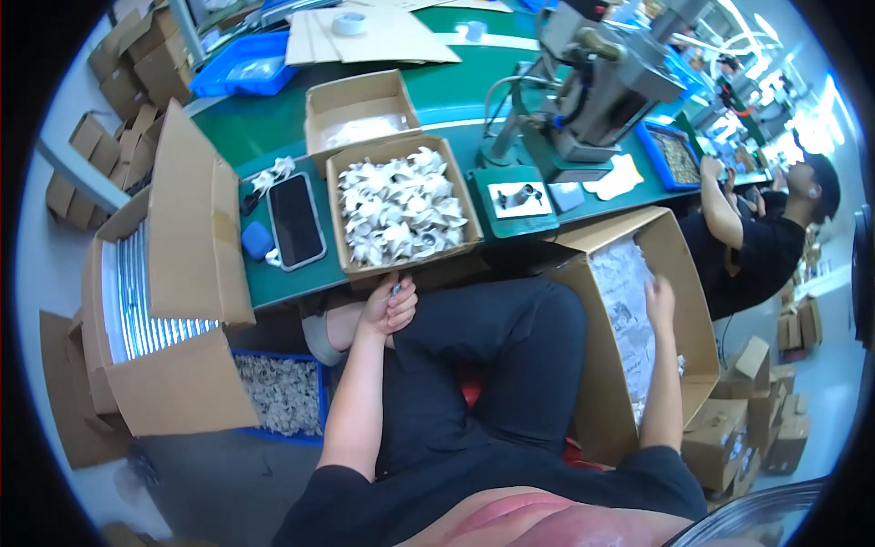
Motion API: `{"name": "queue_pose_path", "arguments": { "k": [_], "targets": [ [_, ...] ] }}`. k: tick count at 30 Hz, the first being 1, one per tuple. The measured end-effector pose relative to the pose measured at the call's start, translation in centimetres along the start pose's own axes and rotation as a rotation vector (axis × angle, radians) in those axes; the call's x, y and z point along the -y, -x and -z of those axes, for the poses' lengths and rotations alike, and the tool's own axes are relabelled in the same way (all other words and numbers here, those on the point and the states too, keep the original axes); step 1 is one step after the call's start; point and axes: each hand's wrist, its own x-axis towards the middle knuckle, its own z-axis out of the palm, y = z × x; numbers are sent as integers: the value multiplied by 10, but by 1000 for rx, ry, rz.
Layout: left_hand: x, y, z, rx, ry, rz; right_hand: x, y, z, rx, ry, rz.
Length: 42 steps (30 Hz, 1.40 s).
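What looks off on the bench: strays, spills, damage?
A few white pieces lie loose on the green bench, outside the cardboard box heaped with white finned parts; possibly strays. The smartphone beside that box also looks odd among work items. No obvious damage.

- I can read no text, label, number or sign anywhere in this view.
- On the phone [298, 221], I see a dark screen with nothing legible.
- On the cartons [712, 447] at far right, any print is too small and blurred for me.
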Motion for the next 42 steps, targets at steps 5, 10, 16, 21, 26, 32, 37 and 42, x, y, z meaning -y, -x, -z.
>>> {"name": "queue_pose_path", "arguments": {
  "k": [5,10,16,21,26,32,37,42],
  "targets": [
    [-18,10,-4,-86,-40,31,-104,185,-16,383,244,-39],
    [-14,-6,1,-112,-47,120,-91,169,34,473,491,-173],
    [-7,-21,-1,-124,-74,107,-193,198,37,389,531,-573],
    [-6,-10,-5,-148,-88,61,-193,177,25,360,430,-561],
    [-9,-9,-3,-142,-92,67,-154,172,35,229,583,-652],
    [-10,-14,-2,-155,-123,99,-167,152,53,89,333,-556],
    [-13,-13,-2,-149,-117,94,-171,150,29,138,391,-445],
    [-14,-11,2,-162,-101,121,-210,166,40,11,309,-535]
  ]
}}
